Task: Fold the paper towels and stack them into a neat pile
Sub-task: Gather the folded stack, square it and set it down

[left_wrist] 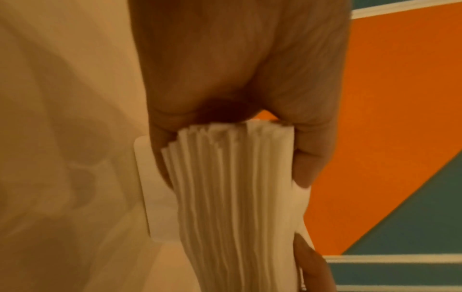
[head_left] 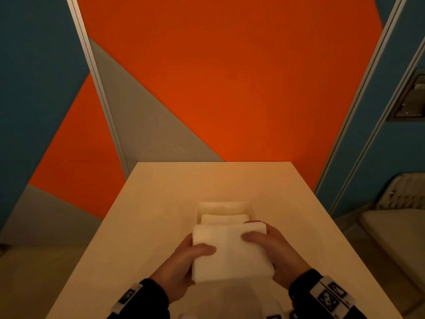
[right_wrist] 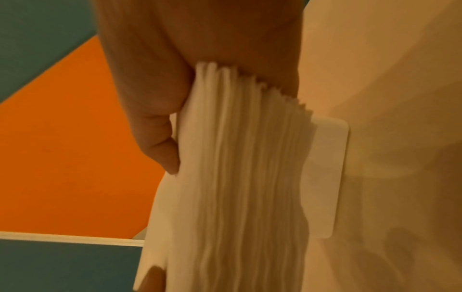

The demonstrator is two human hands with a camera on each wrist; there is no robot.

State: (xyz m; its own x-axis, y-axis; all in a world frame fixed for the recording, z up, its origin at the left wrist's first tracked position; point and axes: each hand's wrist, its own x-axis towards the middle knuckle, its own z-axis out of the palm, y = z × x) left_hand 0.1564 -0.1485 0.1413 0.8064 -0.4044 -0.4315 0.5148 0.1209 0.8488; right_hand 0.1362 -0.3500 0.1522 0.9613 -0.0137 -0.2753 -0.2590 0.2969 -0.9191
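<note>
A thick stack of white folded paper towels (head_left: 230, 252) hangs above the near part of the beige table (head_left: 161, 192), held between both hands. My left hand (head_left: 184, 261) grips its left edge, thumb on top and fingers underneath. On the right edge my right hand (head_left: 271, 247) grips the same way. The left wrist view shows the stack's layered edge (left_wrist: 232, 197) pinched between thumb and fingers (left_wrist: 305, 158). The right wrist view shows the same layers (right_wrist: 237, 177) in the right hand's grip. A white open box (head_left: 224, 209) with more towels inside sits just beyond the stack.
An orange, grey and teal wall (head_left: 230, 77) stands behind the table. A chair (head_left: 395, 226) is at the right, beside a teal panel with a metal handle plate (head_left: 411, 97). The table's far half is bare.
</note>
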